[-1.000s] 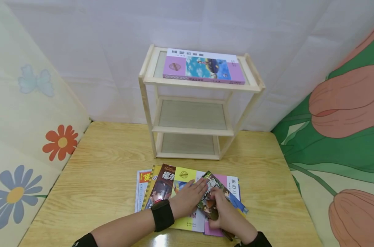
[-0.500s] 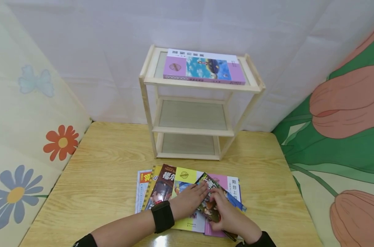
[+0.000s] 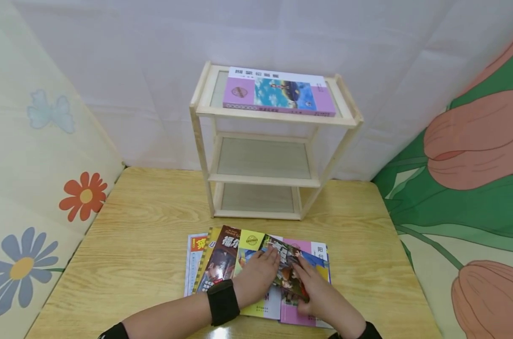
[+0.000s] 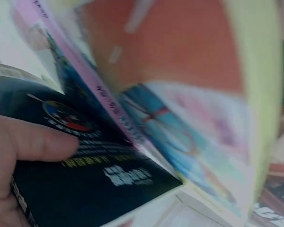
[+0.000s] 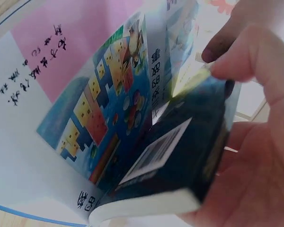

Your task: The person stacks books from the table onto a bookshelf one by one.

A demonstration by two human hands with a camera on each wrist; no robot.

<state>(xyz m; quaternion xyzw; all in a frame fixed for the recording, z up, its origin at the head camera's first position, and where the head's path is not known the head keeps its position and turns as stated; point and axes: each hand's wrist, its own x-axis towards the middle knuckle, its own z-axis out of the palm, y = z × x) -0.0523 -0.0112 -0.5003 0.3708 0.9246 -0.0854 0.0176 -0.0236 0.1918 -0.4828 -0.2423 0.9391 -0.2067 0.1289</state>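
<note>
A dark picture-covered book point(image 3: 288, 278) is tilted above a spread of books, held by both hands. My left hand point(image 3: 256, 278) lies over its left part in the head view; the thumb shows against the black back cover in the left wrist view. My right hand point(image 3: 324, 296) grips its right edge, its thumb and fingers on either side in the right wrist view. Right under the book are a yellow-and-white book point(image 3: 260, 310) and a pink-and-white book point(image 3: 296, 316). Wrists and hands hide parts of these covers.
To the left overlap a brown book point(image 3: 222, 256), a yellow-edged one point(image 3: 212, 235) and a pale blue one point(image 3: 193, 263). Behind them on the wooden table point(image 3: 146, 226) stands a three-tier shelf point(image 3: 265, 180), with a pink book point(image 3: 282, 94) lying on top.
The dark book has shifted left and its lower end has come up off the near side. My right hand has moved slightly right along its edge; more of the pink book shows.
</note>
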